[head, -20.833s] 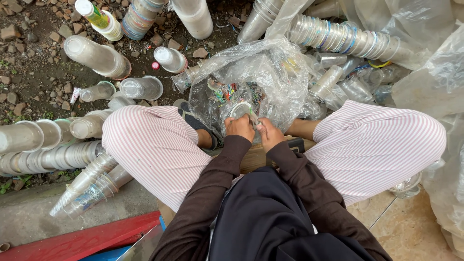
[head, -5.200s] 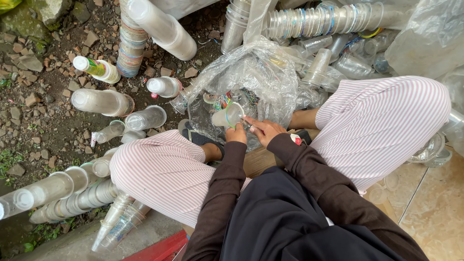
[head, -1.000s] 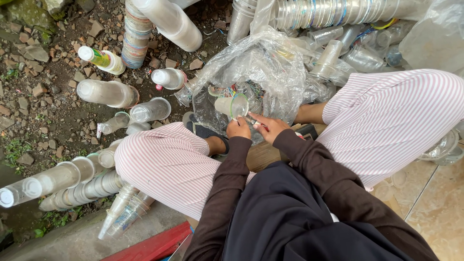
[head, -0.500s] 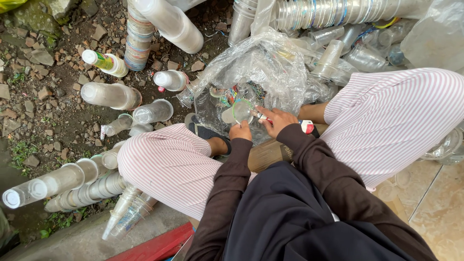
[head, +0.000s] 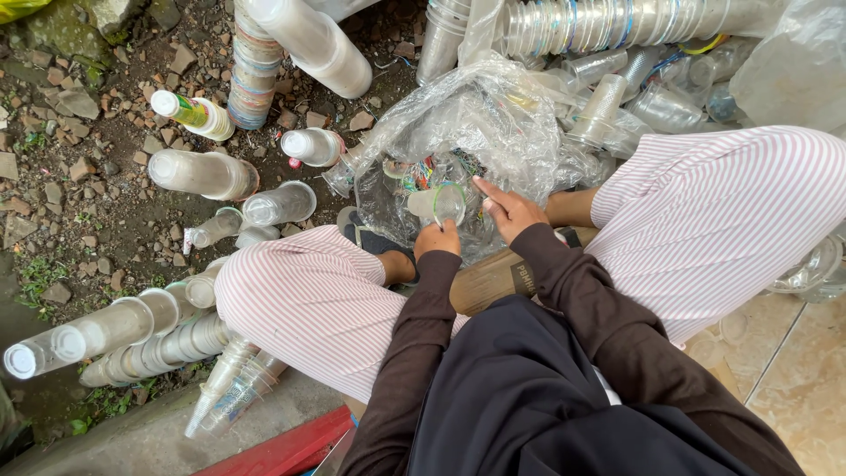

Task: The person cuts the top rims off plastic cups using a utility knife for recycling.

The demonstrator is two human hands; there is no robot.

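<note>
Soft, even daylight, faint shadows (mild glare on clear plastic bag [head: 476,123]), sharp focus throughout.

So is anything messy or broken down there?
Nothing looks broken. The left hand holds a clear plastic cup over an open plastic bag; the right hand is beside it. It is messy, though: loose cups and a bottle lie tipped over on the stony ground instead of in the stacks.
</note>
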